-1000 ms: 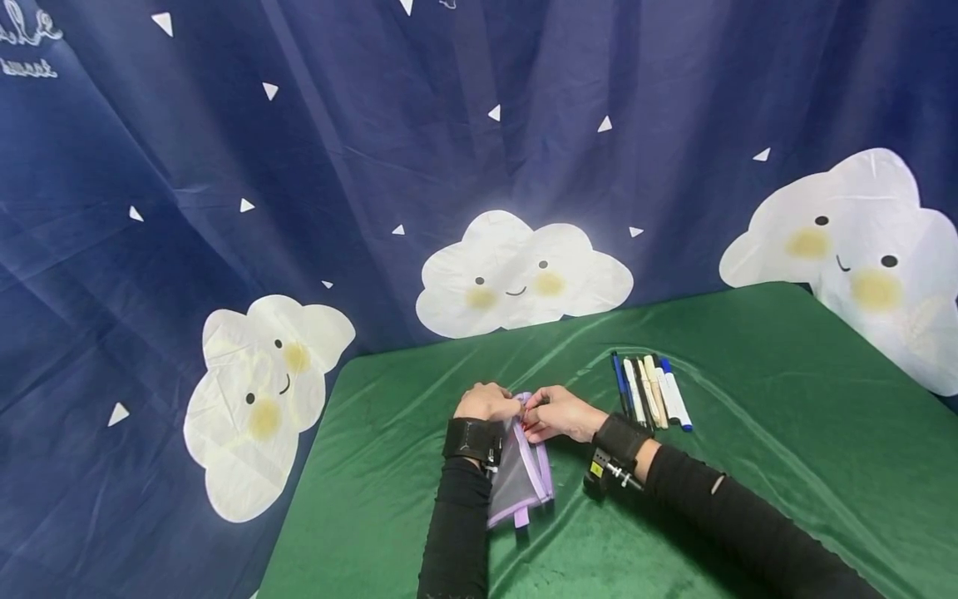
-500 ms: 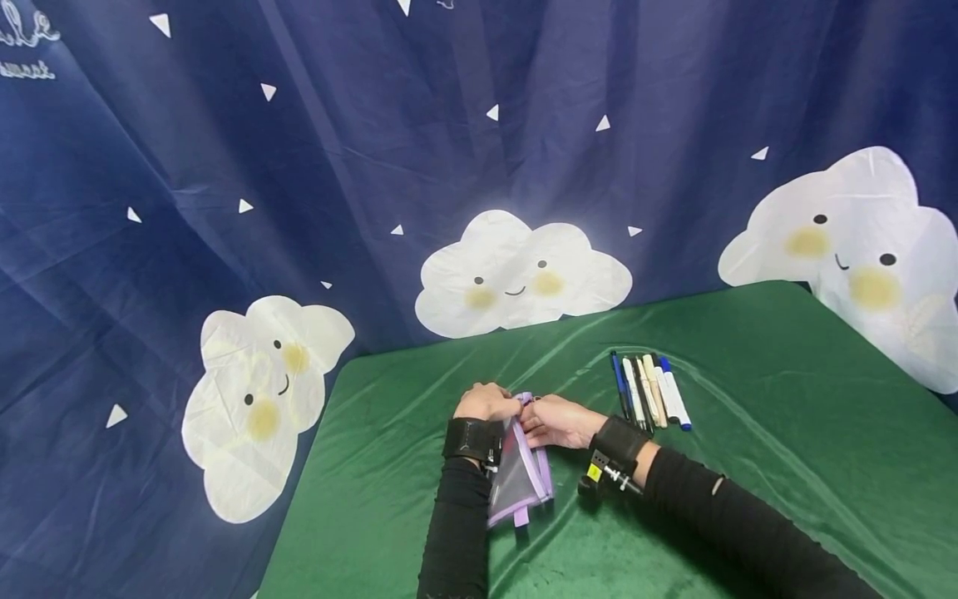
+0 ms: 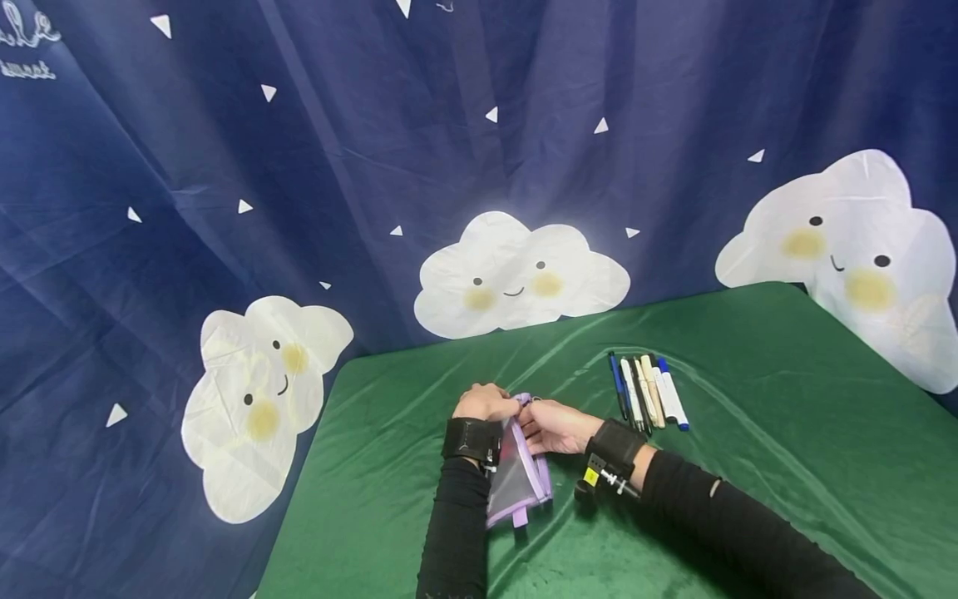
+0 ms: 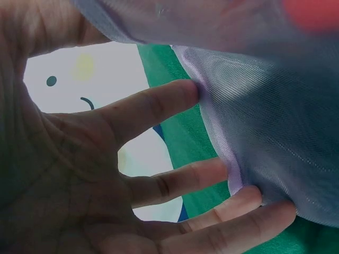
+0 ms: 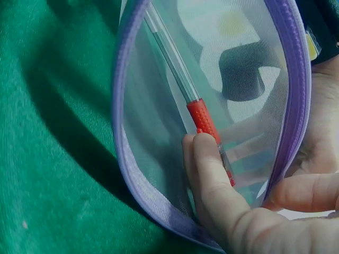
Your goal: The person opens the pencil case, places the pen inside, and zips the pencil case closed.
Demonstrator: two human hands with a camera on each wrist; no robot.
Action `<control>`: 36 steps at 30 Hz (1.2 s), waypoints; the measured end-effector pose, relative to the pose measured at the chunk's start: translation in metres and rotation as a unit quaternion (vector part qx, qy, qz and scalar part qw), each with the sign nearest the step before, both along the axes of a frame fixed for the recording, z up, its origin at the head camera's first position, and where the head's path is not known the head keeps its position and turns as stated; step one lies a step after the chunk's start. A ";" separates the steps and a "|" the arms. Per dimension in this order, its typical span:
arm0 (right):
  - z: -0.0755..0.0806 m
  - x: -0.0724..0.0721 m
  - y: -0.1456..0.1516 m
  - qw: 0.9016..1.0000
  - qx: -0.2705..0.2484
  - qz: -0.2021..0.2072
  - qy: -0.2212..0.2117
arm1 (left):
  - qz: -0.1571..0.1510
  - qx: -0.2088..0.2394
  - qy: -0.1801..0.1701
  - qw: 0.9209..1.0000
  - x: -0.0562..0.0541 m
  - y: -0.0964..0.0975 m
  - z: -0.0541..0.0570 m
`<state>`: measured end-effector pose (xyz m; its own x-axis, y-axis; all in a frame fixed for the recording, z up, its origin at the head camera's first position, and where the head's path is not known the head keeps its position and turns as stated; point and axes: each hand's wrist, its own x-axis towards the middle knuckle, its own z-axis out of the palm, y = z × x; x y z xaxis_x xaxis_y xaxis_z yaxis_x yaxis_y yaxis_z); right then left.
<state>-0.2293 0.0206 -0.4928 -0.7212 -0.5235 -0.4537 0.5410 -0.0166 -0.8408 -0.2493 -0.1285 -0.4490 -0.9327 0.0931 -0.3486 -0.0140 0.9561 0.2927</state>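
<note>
A lilac-edged mesh zip pouch (image 3: 515, 474) stands on the green cloth, its mouth spread wide. My left hand (image 3: 486, 403) grips the far end of its rim; the left wrist view has the fingers (image 4: 153, 106) extended along the outside of the mesh, with the thumb partly behind fabric. My right hand (image 3: 557, 426) reaches into the mouth. Inside lies a clear pen with a red grip (image 5: 201, 117), slanting along the mesh wall. Two fairly straight right fingers (image 5: 209, 159) touch it near that grip; the right thumb is not clearly visible.
Several pens and markers (image 3: 647, 391) lie side by side to the right of the pouch. The green cloth (image 3: 374, 466) covers the table. Behind its far edge hangs a dark blue curtain (image 3: 449, 125) with cloud prints.
The red pen, earlier at my right fingertips by the rim, is now inside the pouch. My right hand has shifted slightly down and its fingers have loosened. My left hand stays put.
</note>
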 end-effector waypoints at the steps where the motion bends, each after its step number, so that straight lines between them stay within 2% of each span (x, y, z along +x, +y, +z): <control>1: 0.000 0.000 0.000 1.000 -0.009 0.000 -0.003 | -0.001 0.000 0.000 1.000 0.000 0.000 0.000; 6: -0.001 0.001 0.001 0.998 -0.054 0.031 -0.010 | -0.006 0.003 0.001 1.000 -0.001 -0.001 -0.001; 10: 0.000 0.002 0.002 0.996 -0.069 0.049 -0.009 | -0.002 0.004 0.002 1.000 0.000 -0.001 0.000; 16: 0.000 0.003 -0.001 0.997 -0.061 0.043 -0.016 | 0.007 0.004 0.002 1.000 0.000 -0.001 0.004; 25: -0.001 0.007 -0.002 0.996 -0.073 0.043 -0.031 | -0.002 0.012 -0.001 1.000 -0.002 -0.004 -0.002; 36: -0.001 0.006 -0.004 0.995 -0.080 0.050 -0.019 | 0.003 0.023 0.004 1.000 0.001 -0.005 0.001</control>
<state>-0.2238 0.0168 -0.4940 -0.6460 -0.6590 -0.3853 0.5783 -0.0930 -0.8105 -0.2485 -0.1338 -0.4482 -0.9362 0.1033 -0.3361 -0.0167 0.9418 0.3358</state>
